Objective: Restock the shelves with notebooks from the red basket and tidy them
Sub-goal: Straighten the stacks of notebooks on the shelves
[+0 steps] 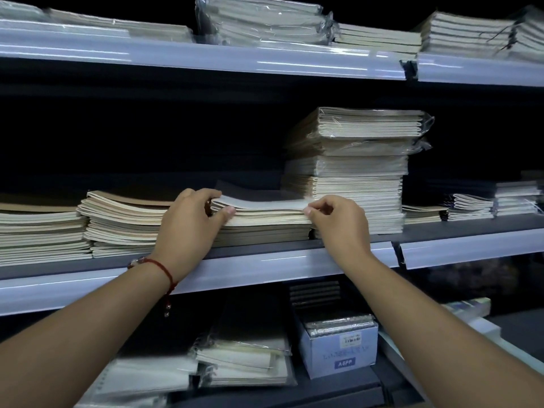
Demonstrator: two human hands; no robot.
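Observation:
A low stack of cream notebooks (pixel 265 222) lies on the middle shelf (pixel 265 269). My left hand (pixel 188 225) grips its left end, fingers curled over the top notebooks and thumb pressed against their front edge. My right hand (pixel 338 222) pinches the right front corner of the top notebooks between thumb and curled fingers. The top few notebooks (pixel 262 205) are bowed upward between my hands. The red basket is not in view.
A tall stack of wrapped notebooks (pixel 356 169) stands just right of my right hand. More stacks (pixel 117 222) lie to the left, smaller piles (pixel 471 206) to the right. The upper shelf (pixel 206 57) holds further packs. Below sit a labelled box (pixel 341 348) and wrapped notebooks (pixel 244 360).

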